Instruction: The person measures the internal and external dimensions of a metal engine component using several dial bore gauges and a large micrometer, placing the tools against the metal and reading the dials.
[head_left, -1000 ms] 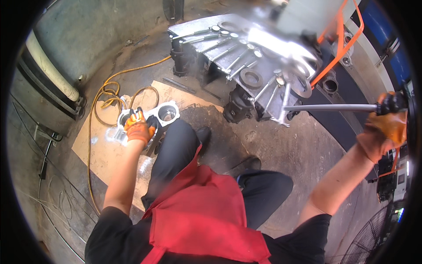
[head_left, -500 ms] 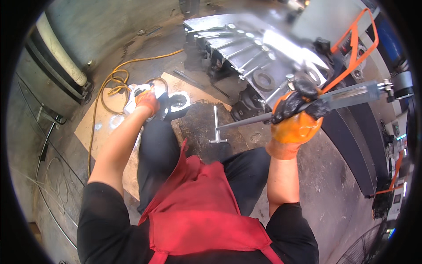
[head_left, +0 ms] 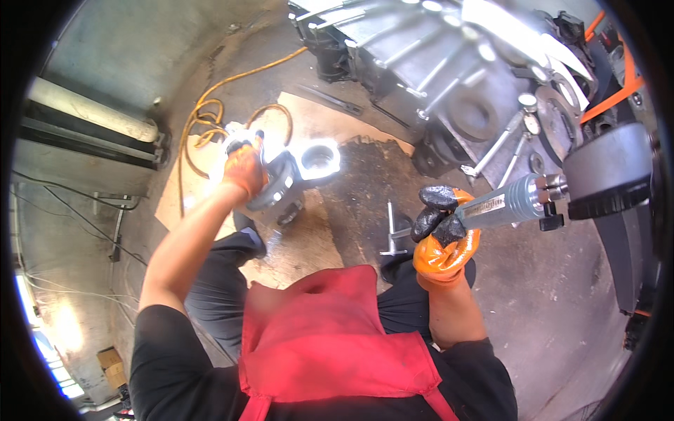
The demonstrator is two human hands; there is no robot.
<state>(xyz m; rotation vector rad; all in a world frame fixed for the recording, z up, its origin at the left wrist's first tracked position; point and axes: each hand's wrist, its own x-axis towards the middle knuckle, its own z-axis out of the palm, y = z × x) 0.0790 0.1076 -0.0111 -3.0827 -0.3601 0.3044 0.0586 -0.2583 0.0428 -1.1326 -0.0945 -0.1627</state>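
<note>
My right hand (head_left: pixel 449 242), in an orange glove with black fingertips, is closed around the grip of a long-shafted tool (head_left: pixel 495 203). The tool has a grey-blue sleeve, a shiny collar and a wide dark round head (head_left: pixel 609 172). Under my right hand, a T-shaped metal bar (head_left: pixel 391 228) is on the floor by my knee. My left hand (head_left: pixel 243 172), gloved in orange, is closed on a bright metal housing (head_left: pixel 237 135); glare hides part of its grip. A dark grey housing (head_left: pixel 274 186) and a silvery ring-shaped part (head_left: pixel 336 161) sit beside it on the cardboard.
A large metal block (head_left: pixel 435 130) stands ahead to the right, bearing several bolts and rings. Yellow hose (head_left: pixel 210 105) coils on the cardboard sheet (head_left: pixel 298 249). A pale pipe (head_left: pixel 91 112) runs along the left wall. Orange tubing (head_left: pixel 611 98) is at the right.
My view has shifted. The tool in my right hand has swung so its round head is nearer and larger. My left hand stays at the bright metal housing.
</note>
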